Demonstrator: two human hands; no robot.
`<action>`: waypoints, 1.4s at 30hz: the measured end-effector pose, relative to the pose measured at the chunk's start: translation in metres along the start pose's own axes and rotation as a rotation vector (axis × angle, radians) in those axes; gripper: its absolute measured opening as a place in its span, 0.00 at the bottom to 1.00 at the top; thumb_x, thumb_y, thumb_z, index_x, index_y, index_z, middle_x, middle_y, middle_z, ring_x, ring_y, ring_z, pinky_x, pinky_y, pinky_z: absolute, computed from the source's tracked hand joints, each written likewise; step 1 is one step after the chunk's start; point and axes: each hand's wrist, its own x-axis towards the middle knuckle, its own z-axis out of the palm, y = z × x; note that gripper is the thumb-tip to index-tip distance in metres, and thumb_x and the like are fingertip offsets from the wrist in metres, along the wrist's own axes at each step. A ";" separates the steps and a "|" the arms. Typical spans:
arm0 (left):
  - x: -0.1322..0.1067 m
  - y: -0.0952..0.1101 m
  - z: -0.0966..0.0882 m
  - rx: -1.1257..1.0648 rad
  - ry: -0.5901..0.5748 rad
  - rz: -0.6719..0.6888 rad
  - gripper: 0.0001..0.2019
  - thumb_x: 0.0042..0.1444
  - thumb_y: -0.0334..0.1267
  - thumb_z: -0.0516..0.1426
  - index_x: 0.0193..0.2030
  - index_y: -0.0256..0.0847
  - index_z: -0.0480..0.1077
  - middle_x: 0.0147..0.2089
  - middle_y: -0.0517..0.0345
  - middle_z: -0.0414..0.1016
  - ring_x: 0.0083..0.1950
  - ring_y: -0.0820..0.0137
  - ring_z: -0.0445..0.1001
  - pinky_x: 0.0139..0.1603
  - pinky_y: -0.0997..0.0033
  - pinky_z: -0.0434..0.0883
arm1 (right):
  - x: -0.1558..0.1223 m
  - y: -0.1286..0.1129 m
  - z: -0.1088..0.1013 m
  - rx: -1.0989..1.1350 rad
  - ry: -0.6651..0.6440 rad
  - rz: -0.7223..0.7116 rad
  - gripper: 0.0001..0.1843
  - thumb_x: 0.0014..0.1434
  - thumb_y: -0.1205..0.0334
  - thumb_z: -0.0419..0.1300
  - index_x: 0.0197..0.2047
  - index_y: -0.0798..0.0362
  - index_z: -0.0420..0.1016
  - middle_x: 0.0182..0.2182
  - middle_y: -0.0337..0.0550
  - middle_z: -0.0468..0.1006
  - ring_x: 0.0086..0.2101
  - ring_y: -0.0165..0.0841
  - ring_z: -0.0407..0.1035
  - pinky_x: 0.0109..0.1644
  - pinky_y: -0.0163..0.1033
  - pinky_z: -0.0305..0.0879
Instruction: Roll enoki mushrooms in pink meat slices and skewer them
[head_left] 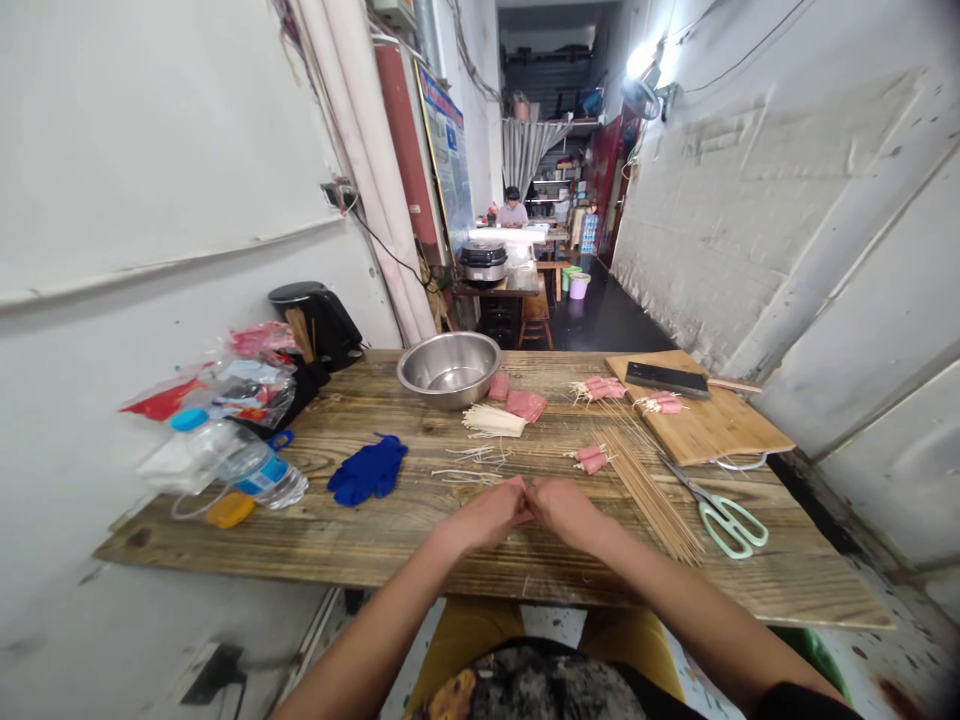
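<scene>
My left hand [491, 513] and my right hand [561, 507] meet knuckle to knuckle low over the wooden table [375, 540], near its front edge. Both are closed, pinching a small pink piece of meat [519, 484] between them; most of it is hidden by the fingers. Just beyond lie loose enoki mushroom strands [480, 455], a trimmed enoki bundle [493, 421] and pink meat slices [525, 404]. A finished meat roll [592, 458] sits to the right, beside a pile of bamboo skewers [651, 492].
A steel bowl [448, 366] stands at the back centre. A cutting board [701, 420] with a cleaver [666, 379] and more rolls is back right; scissors [724, 518] lie near it. Blue gloves [367, 470], a water bottle [251, 465] and bags sit left. A person sits far down the corridor.
</scene>
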 end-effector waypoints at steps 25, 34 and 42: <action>-0.006 -0.021 0.037 -0.216 0.427 0.040 0.18 0.63 0.34 0.45 0.51 0.39 0.73 0.49 0.49 0.77 0.53 0.61 0.72 0.59 0.53 0.66 | 0.012 0.012 0.049 1.716 0.141 0.441 0.13 0.39 0.58 0.69 0.24 0.58 0.74 0.20 0.38 0.76 0.19 0.25 0.69 0.27 0.31 0.69; -0.001 -0.054 0.049 -0.120 0.446 0.090 0.14 0.60 0.31 0.51 0.44 0.43 0.78 0.46 0.54 0.80 0.48 0.64 0.75 0.54 0.58 0.70 | 0.015 0.040 0.061 0.768 0.264 0.111 0.08 0.54 0.65 0.59 0.36 0.56 0.79 0.27 0.42 0.79 0.29 0.32 0.72 0.38 0.37 0.67; 0.002 -0.066 0.054 0.026 0.425 0.154 0.13 0.62 0.33 0.51 0.39 0.41 0.78 0.36 0.53 0.79 0.38 0.68 0.74 0.43 0.67 0.70 | 0.004 0.043 0.063 0.183 0.250 -0.232 0.13 0.66 0.66 0.50 0.37 0.56 0.76 0.30 0.44 0.75 0.31 0.30 0.68 0.37 0.32 0.61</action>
